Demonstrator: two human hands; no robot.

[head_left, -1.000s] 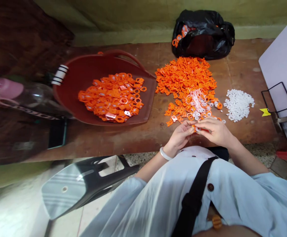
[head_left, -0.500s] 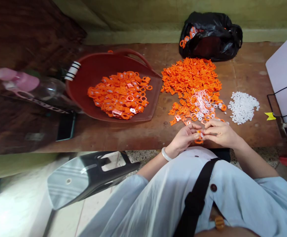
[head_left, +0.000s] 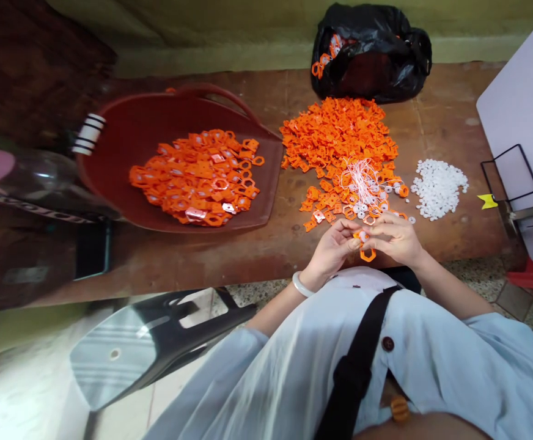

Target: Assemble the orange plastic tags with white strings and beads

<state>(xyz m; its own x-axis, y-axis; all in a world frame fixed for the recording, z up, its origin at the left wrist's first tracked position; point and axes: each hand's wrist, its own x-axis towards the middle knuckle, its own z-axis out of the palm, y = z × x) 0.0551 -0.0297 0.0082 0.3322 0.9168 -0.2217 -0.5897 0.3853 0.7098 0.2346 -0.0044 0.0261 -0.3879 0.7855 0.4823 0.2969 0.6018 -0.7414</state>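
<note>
Close together at the table's front edge, my left hand (head_left: 334, 249) and my right hand (head_left: 397, 239) pinch a small orange plastic piece (head_left: 368, 253) with a white part at its top. Its hexagonal ring hangs below the fingertips. Just beyond the hands lie white strings (head_left: 360, 178) and several white discs (head_left: 382, 204). A heap of orange pieces (head_left: 340, 131) spreads behind them. To the right is a pile of small white parts (head_left: 439, 189).
A dark red basket (head_left: 110, 131) holding many orange pieces stands left. A black bag (head_left: 390, 55) sits at the back. A phone (head_left: 93, 249) and bottle (head_left: 46, 171) are far left; a white board (head_left: 527, 122) stands right.
The camera view has shifted, so the table things appear further left. The orange piece's hexagonal ring shows more fully below my fingers, which still pinch it.
</note>
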